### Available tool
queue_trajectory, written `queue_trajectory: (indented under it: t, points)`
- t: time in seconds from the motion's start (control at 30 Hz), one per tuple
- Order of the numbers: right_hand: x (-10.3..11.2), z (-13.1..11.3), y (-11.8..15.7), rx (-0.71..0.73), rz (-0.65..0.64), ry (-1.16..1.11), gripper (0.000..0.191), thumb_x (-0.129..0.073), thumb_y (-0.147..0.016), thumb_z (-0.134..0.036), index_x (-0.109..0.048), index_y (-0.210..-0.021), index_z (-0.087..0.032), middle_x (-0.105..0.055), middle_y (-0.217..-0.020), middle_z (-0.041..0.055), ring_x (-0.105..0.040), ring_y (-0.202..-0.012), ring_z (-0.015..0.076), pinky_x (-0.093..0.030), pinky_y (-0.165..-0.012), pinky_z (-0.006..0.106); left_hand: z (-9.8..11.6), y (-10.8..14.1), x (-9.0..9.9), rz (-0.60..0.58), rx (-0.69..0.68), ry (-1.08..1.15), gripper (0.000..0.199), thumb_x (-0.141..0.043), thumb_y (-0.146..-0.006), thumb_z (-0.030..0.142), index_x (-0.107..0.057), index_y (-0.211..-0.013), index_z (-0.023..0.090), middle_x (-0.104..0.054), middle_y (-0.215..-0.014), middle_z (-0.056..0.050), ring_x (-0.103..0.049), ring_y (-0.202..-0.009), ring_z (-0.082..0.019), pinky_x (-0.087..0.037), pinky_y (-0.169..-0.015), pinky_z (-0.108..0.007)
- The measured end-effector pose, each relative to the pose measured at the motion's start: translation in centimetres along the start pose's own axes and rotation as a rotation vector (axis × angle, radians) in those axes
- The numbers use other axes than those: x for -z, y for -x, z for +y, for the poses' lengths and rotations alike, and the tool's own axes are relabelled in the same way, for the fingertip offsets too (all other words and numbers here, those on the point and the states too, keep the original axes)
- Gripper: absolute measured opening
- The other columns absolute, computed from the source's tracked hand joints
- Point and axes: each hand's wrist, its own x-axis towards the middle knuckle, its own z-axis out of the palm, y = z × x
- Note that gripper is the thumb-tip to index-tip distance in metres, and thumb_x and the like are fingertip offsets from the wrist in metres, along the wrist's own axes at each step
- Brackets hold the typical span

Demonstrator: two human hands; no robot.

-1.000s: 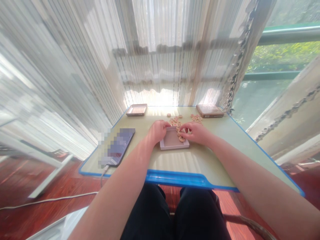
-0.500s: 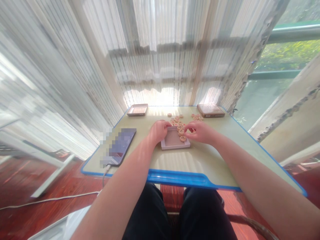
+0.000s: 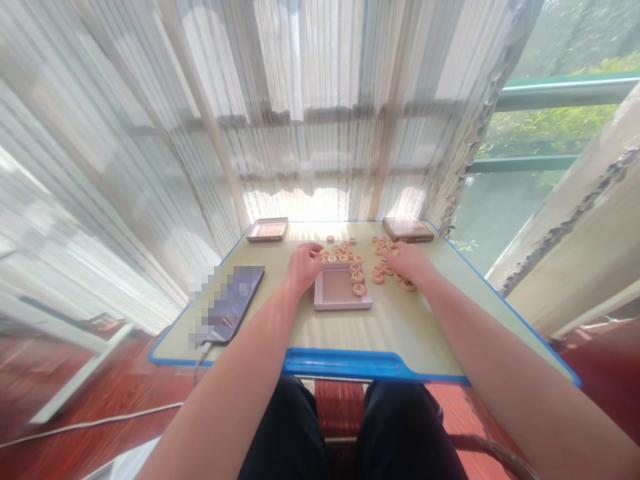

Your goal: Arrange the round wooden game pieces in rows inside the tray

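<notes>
Both hands' fingers too small to judge; right hand (image 3: 407, 261) perhaps hides discs (image 3: 384, 267).

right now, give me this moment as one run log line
left hand: resting at small tray far-left corner | right hand: on loose wooden discs right of tray | tray: three discs along right wall | phone: left

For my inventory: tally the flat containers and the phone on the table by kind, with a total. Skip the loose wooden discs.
Open trays: 2, one by the hands, one at the far left.
Closed box: 1.
Phone: 1.
Total: 4.
</notes>
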Motion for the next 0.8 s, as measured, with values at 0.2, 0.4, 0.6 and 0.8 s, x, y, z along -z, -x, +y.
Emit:
queue_trajectory:
  t: [0.2, 0.4, 0.6, 0.8]
  points:
    - [1.2, -0.9, 0.9, 0.031, -0.033, -0.077, 0.028, -0.047, -0.081, -0.028, -0.073, -0.077, -0.017, -0.071, -0.071, 0.0110, -0.065, -0.068, 0.0231, -0.041, -0.060, 0.029, -0.6, -0.3, 0.0, -0.027, 0.073, -0.030, 0.027, -0.050, -0.080, 0.015, -0.071, -0.097, 0.017, -0.074, -0.099, -0.006, -0.068, -0.088, -0.018, -0.053, -0.088, -0.029]
    - [1.1, -0.4, 0.4, 0.059, 0.001, -0.114, 0.026, -0.052, -0.073, -0.019, -0.075, -0.085, -0.016, -0.074, -0.081, 0.0095, -0.067, -0.077, 0.0236, -0.043, -0.060, 0.028, -1.1, -0.4, -0.2, -0.058, 0.092, -0.013, 0.030, -0.046, -0.080, 0.017, -0.074, -0.090, 0.019, -0.076, -0.098, -0.004, -0.068, -0.096, -0.020, -0.051, -0.091, -0.028]
    - [0.9, -1.2, 0.9, 0.154, -0.025, -0.123, 0.031, -0.056, -0.075, -0.021, -0.075, -0.099, -0.018, -0.075, -0.095, 0.0063, -0.067, -0.089, 0.0229, -0.049, -0.076, 0.029, -0.6, -0.2, 0.2, -0.098, 0.092, -0.006, 0.031, -0.046, -0.077, 0.016, -0.075, -0.090, 0.020, -0.076, -0.098, -0.003, -0.068, -0.096, -0.020, -0.051, -0.091, -0.028]
    - [-0.4, -0.3, 0.0, 0.285, 0.123, -0.091, 0.034, -0.048, -0.087, -0.025, -0.072, -0.110, -0.018, -0.065, -0.124, 0.0096, -0.058, -0.116, 0.0239, -0.041, -0.102, 0.036, -0.6, -0.1, 0.2, -0.111, 0.085, 0.002, 0.035, -0.043, -0.078, 0.016, -0.075, -0.091, 0.019, -0.075, -0.100, -0.003, -0.067, -0.096, -0.020, -0.050, -0.093, -0.027]
